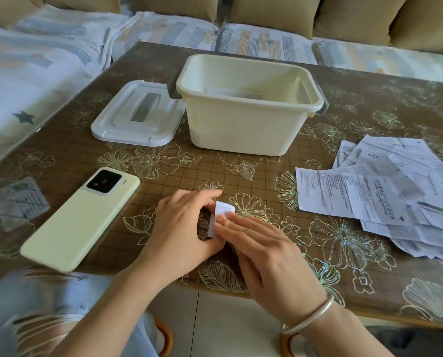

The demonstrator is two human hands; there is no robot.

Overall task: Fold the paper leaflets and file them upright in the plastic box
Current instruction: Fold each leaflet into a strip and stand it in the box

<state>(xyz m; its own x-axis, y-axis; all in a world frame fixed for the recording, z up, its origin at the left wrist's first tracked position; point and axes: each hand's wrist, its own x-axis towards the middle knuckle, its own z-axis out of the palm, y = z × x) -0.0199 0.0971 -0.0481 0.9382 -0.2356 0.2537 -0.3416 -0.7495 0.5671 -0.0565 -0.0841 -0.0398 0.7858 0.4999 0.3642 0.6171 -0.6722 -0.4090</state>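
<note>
A small folded white leaflet (223,211) sits on the table between my hands, mostly covered by them. My left hand (183,225) curls around its left side and pinches it. The fingers of my right hand (264,249) lie flat on its lower right part, pressing it down. A pile of several unfolded printed leaflets (385,194) is spread at the right of the table. The cream plastic box (243,124) stands open at the middle back, with at least one folded leaflet (232,92) inside it.
The box's white lid (135,114) lies flat to the left of the box. A pale yellow phone (82,217) rests face down at the front left. A brown flower-patterned cover (344,253) spans the table. A sofa with patterned covers (34,60) runs behind and to the left.
</note>
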